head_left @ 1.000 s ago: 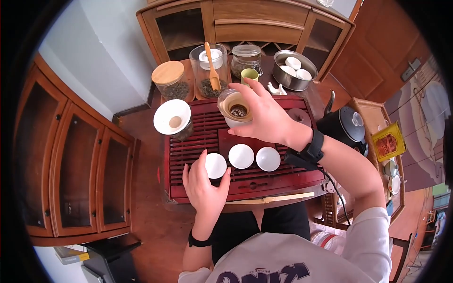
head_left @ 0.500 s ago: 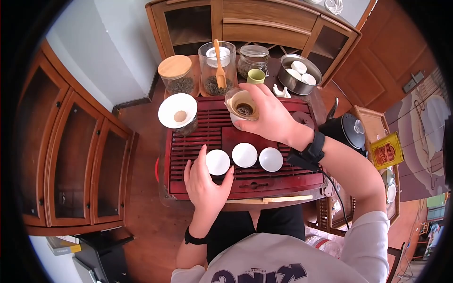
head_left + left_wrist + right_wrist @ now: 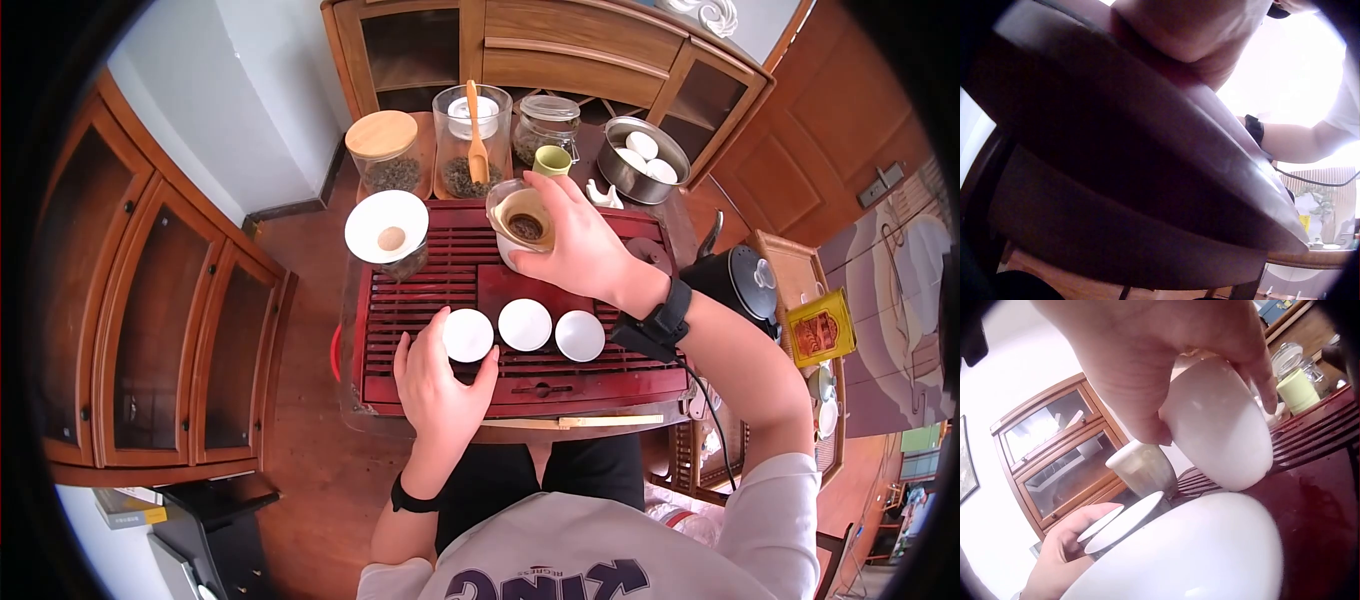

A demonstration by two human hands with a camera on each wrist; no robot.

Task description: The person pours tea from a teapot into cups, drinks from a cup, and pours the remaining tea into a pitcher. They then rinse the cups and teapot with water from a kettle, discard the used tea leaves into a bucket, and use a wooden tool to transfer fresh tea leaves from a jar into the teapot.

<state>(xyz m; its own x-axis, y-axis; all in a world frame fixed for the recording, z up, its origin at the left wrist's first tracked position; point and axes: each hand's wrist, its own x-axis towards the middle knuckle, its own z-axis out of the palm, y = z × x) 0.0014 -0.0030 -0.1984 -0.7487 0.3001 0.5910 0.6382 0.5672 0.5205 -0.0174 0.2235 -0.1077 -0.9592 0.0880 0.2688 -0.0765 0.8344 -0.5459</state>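
Observation:
At the tray's front left my left hand (image 3: 445,395) curls its thumb and fingers round a white teacup (image 3: 468,335). Two more white teacups, a middle one (image 3: 525,325) and a right one (image 3: 580,336), stand beside it in a row. My right hand (image 3: 590,250) grips a white tea bowl (image 3: 1219,425) by its rim, thumb on the near side and fingers on the far side. Seen from above, the bowl is tan inside with dark contents at the bottom. The right wrist view shows it tilted over the tray. The left wrist view catches mostly the table's edge (image 3: 1147,94).
The slatted red tea tray (image 3: 460,390) lies under the cups. A white strainer (image 3: 385,222) tops a glass vessel at left. Behind stand a wooden-lidded jar (image 3: 385,150), a glass canister (image 3: 472,150), a green cup (image 3: 552,160) and a metal pot (image 3: 640,160). A black kettle (image 3: 740,280) stands right.
The head view has shifted slightly. My right thumb has come in against the tea bowl from a wider spread. The left hand stays at its teacup.

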